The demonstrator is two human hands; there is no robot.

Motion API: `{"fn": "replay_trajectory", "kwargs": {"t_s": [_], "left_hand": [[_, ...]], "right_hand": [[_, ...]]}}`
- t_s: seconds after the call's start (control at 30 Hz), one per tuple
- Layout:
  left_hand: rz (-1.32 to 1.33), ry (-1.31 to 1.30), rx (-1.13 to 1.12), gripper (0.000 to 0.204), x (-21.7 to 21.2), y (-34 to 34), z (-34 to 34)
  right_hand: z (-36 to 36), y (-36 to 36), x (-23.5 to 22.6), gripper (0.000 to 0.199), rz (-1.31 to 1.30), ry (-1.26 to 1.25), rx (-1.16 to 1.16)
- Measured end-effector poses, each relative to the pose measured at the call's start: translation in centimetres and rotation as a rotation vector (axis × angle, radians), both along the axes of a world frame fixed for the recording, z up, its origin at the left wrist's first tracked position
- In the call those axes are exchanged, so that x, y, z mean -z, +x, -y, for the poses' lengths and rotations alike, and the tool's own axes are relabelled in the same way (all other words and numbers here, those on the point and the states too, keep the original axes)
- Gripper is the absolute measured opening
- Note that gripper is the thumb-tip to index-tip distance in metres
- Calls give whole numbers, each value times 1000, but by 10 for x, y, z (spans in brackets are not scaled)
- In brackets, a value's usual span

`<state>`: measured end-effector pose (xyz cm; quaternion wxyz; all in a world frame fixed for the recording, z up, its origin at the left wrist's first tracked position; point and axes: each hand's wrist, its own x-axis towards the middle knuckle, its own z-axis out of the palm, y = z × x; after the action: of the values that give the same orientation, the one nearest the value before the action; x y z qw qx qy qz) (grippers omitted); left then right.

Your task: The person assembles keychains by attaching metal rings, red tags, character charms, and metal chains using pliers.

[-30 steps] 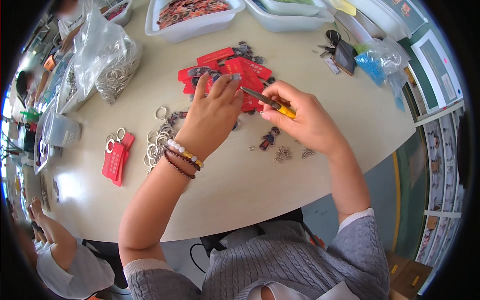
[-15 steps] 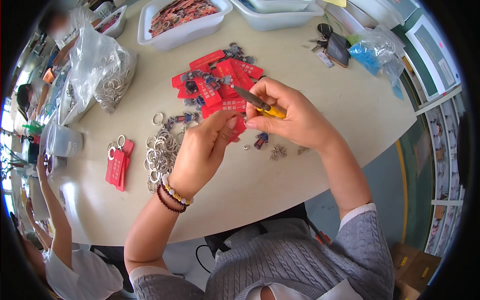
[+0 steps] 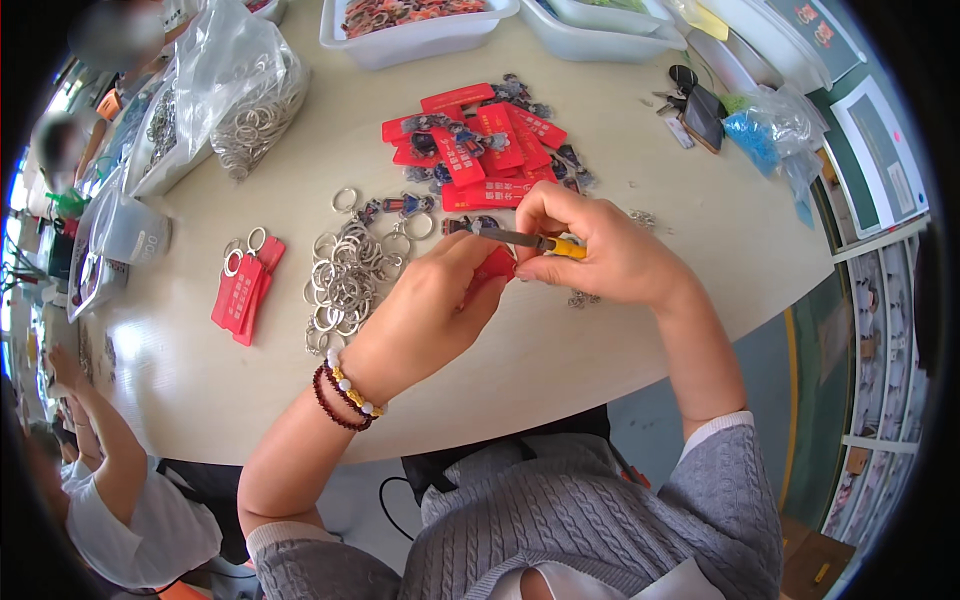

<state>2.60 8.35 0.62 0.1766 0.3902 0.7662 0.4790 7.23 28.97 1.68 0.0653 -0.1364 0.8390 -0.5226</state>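
My left hand [image 3: 425,305], with beaded bracelets at its wrist, is closed on a red tag [image 3: 492,266], which its fingers partly cover. Pliers with yellow handles [image 3: 568,248] are held in my right hand [image 3: 615,250]. Their dark jaws point left above the tag, and the fingertips of both hands nearly meet there. Whether the jaws grip anything is too small to tell. Just beyond my hands lies a pile of red tags [image 3: 505,130] with small figure charms. Loose silver key rings [image 3: 350,275] are heaped left of my left hand.
Several red tags with rings [image 3: 245,290] lie at the left. A clear bag of rings [image 3: 255,120] stands farther back. White bins [image 3: 420,45] line the far side. Keys and a phone [image 3: 703,120] rest at the right beside a bag of blue pieces [image 3: 760,140]. Co-workers sit at left.
The pliers have turned from slanting up to nearly level, with their jaws now over the red tag. My left hand has shifted slightly right. The whole view has shifted a little.
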Motion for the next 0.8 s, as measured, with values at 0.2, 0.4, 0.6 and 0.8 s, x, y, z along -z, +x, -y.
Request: {"fn": "replay_trajectory", "kwargs": {"t_s": [0.2,0.4,0.6,0.8], "left_hand": [[-170,20,52,19,12,2,3],[-385,-73,29,21,18,3,3],[-526,5,103,18,22,-2,4],[-902,87,129,17,17,-7,11]], "right_hand": [[9,1,-7,28,31,122,16],[7,0,-4,28,149,56,-23],[3,0,-1,28,131,-44,-81],[3,-4,4,25,118,-208,-188]]}}
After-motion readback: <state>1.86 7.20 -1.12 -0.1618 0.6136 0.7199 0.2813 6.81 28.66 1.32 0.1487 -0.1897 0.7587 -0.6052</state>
